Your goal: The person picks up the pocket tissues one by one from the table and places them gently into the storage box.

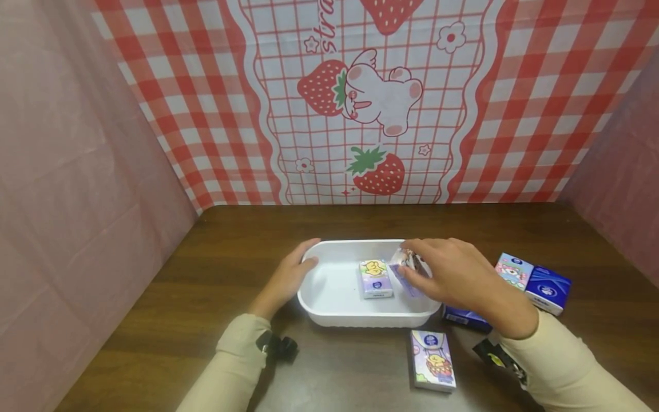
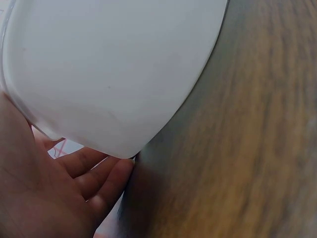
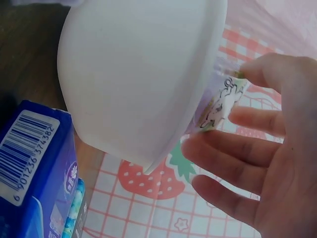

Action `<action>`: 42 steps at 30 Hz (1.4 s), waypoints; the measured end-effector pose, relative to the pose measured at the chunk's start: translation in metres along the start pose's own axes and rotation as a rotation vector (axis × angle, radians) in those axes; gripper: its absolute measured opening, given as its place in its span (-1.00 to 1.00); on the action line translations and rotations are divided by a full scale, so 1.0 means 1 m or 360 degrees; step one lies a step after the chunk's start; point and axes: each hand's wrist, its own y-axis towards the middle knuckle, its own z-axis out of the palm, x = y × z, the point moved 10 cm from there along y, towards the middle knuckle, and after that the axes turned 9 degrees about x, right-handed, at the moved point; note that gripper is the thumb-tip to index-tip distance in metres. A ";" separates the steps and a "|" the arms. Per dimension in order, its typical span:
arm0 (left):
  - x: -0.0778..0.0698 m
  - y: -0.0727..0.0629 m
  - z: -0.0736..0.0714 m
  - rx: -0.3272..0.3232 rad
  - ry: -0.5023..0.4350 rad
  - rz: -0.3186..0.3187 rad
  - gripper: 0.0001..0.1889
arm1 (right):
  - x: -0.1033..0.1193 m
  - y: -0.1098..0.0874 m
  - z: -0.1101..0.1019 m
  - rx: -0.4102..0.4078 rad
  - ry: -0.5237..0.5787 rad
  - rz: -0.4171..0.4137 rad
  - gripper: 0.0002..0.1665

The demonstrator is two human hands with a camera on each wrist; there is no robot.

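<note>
Sleeves (image 1: 571, 366) nearest; right fingers (image 3: 228, 159) pinch printed pack (image 3: 220, 101) (tilted), left fingers (image 2: 113, 186) grip tray (image 1: 368, 319).

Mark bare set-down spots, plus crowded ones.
Free: table strip between white tray and patterned cloth; tray floor left of the lying pack. Crowded: tray's right end, where the right grip holds another pack; table right of it, blue packs.

The head camera looked forward and down from above the table (image 1: 175, 343), widest and farthest off. Both wrist cameras sat low and close, facing opposite ends of the white tray (image 1: 370, 321), tilted sideways; head and right wrist views shared the strawberry cloth (image 1: 381, 103).
</note>
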 end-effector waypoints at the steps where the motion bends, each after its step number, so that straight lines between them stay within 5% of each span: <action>1: 0.000 0.000 0.000 0.0000 -0.0001 -0.0001 -0.52 | 0.001 0.000 0.002 0.0020 0.0010 -0.0012 -0.44; 21: 0.000 0.001 0.000 0.0000 -0.0016 0.0016 -0.52 | 0.020 0.000 0.016 0.0157 0.0051 -0.0325 -0.44; 42: -0.002 0.000 0.000 0.0003 -0.0017 0.0014 -0.53 | 0.023 0.000 0.029 0.0308 0.0083 -0.0311 -0.40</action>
